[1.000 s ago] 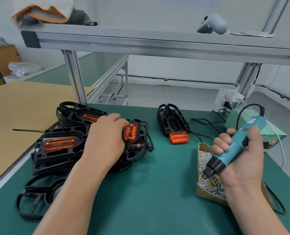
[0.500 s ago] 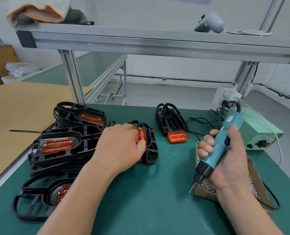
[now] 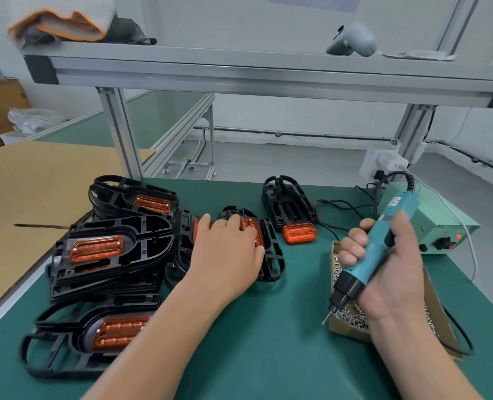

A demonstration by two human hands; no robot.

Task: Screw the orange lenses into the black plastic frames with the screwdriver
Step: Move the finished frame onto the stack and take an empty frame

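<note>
Left hand lies palm-down on a black frame at mid-worktop, fingers spread flat over its orange lens (largely covered). Right hand has its fingers wrapped round the screwdriver, bit angled down over the screw box.

A: The frames are black, the lenses orange, ribbed with bright lines.
B: And the screwdriver?
A: Teal body, black nose. The table is dark green, the power box a paler green with a red light — and the cardboard sheet is plain brown.
</note>
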